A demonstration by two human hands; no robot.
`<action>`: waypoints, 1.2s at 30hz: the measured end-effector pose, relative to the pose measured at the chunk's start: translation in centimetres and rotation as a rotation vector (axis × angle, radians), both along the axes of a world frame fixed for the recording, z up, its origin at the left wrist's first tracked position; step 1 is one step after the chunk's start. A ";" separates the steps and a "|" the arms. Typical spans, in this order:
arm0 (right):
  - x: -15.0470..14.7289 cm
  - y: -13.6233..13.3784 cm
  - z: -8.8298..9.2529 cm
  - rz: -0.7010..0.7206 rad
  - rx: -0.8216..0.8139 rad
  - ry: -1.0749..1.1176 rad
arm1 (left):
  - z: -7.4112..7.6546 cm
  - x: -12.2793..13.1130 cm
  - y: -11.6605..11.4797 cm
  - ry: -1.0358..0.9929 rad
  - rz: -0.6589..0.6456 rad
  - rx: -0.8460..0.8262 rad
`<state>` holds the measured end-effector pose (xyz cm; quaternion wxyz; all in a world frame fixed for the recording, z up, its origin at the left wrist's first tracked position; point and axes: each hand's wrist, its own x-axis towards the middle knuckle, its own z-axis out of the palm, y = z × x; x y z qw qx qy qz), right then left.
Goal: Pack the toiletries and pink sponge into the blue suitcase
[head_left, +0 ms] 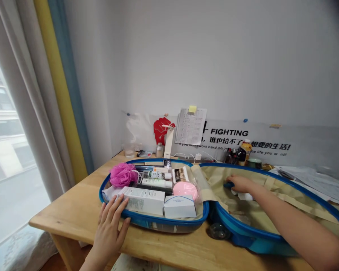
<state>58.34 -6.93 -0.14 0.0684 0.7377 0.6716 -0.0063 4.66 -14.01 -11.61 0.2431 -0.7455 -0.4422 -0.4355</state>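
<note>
An open blue suitcase (155, 225) lies with both halves spread on the wooden desk. My left hand (110, 224) rests, fingers apart, on the left half's front rim, its fingertips by a long white box (142, 199). Inside that half are a pink bath puff (123, 175), white tubes (157, 183), a pack of cotton swabs (180, 174), a round pink case (185, 190) and a smaller white box (180, 206). My right hand (241, 184) reaches into the beige-lined right half, its fingers closed on a small dark blue item (228, 185). Something white (245, 196) shows beneath it; its kind is unclear.
Behind the suitcase stand a phone-stand-like white upright (168, 142), a small glass bottle (159, 150) and a yellow-brown bottle (244, 152). Papers (307, 180) lie at right. A clear round object (219, 231) sits under the suitcase's front edge. A curtained window is at left.
</note>
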 end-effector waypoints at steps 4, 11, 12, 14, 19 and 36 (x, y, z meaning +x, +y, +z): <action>-0.3 0.6 -0.9 0.021 0.002 -0.020 | 0.0 0.0 0.0 0.003 0.007 0.001; -0.8 1.2 -1.5 0.046 0.108 0.005 | -0.2 -0.1 0.1 0.008 0.008 -0.009; -0.9 1.2 -1.5 0.043 0.128 0.014 | -0.2 -0.1 0.1 0.008 0.009 -0.012; -0.9 1.3 -1.1 0.024 0.164 0.032 | -0.3 -0.1 0.0 0.009 0.011 -0.021; -0.5 0.9 1.2 -0.073 0.299 0.109 | -0.1 0.1 -0.1 -0.008 0.007 -0.019; -17.1 0.6 5.4 0.183 0.375 1.012 | -0.4 0.1 0.1 -0.030 0.014 -0.030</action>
